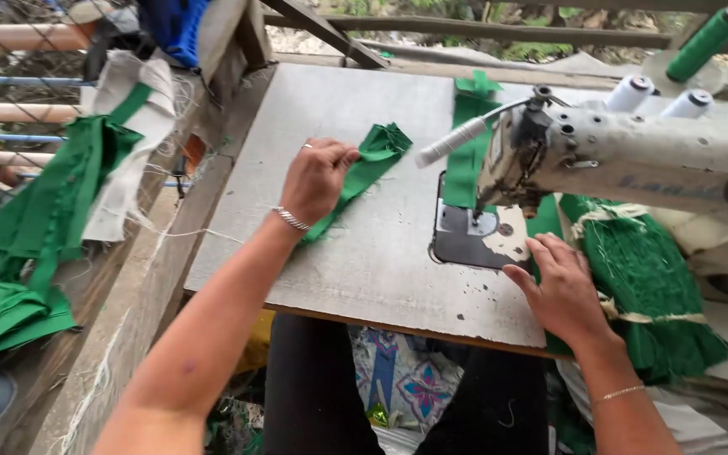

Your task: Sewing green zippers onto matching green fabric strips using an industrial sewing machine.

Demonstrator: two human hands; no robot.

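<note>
Right hand (559,291) rests flat, released, at centre-right beside the sewing machine (583,152); left hand (318,177) pinches the soft, light green fabric strip (372,160), best gripped by its edge.

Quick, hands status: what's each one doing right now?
Left hand: closed, gripping the green strip on the table.
Right hand: open, flat, holding nothing, beside the green bundle under the sewing machine.

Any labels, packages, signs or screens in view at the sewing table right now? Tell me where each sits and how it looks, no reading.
Maker's lettering: faded, bluish, on the front of the cream sewing machine arm, right of the needle.
No packages, signs or screens show.
</note>
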